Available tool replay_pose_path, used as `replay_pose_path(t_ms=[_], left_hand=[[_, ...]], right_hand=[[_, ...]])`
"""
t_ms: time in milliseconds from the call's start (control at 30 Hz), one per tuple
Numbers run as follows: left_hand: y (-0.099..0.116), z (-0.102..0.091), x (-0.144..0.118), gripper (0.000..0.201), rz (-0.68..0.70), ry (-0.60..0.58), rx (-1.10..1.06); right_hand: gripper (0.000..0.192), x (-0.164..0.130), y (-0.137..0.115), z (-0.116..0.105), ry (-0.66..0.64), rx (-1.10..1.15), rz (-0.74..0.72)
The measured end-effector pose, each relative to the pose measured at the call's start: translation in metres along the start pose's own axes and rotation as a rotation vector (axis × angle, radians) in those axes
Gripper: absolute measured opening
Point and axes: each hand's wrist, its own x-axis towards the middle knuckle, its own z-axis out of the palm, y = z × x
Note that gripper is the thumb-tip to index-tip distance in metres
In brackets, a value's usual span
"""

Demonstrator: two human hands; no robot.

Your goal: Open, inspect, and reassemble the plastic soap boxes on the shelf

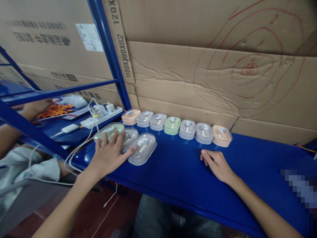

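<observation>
Left hand point(109, 155) lies flat, fingers spread, across three cased mice point(142, 148) grouped near the bench's point(178, 175) left front edge, apparently pinning them so they do not slide; it grips none. Right hand point(216, 163) rests loosely curled on bare bench, empty, just before the row point(173, 125) of seven cases lined along the back edge against the cardboard point(198, 79). Between the hands the bench is open. Left, a blue post point(109, 49), cables point(81, 145) and power strip point(101, 117) crowd the corner, beside another person's arm point(32, 107).
</observation>
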Motion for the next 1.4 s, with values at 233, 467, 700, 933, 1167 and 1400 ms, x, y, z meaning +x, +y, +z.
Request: replay_pose_path(t_ms=[233, 467, 700, 933, 1167, 1400], left_hand=[[0.002, -0.003, 0.0, 0.099, -0.016, -0.041, 0.005], [0.002, -0.003, -0.001, 0.096, -0.007, -0.037, -0.007], [0.003, -0.005, -0.002, 0.096, -0.012, -0.046, 0.0], [0.002, -0.003, -0.002, 0.098, -0.005, -0.017, 0.019], [0.003, -0.002, -0.005, 0.096, 0.025, 0.042, 0.058], [0.007, -0.004, -0.006, 0.093, 0.035, 0.046, 0.052]], right_hand=[[0.059, 0.0, -0.003, -0.001, 0.004, 0.0, 0.0], [0.048, 0.002, 0.001, -0.017, 0.21, -0.22, -0.118], [0.038, 0.007, 0.025, -0.042, 0.54, -0.584, -0.1], [0.062, 0.007, 0.048, -0.05, 0.33, -0.886, 0.219], [0.059, 0.008, 0.045, -0.058, 0.311, -0.885, 0.335], [0.074, 0.008, 0.052, -0.047, 0.3, -0.834, 0.369]])
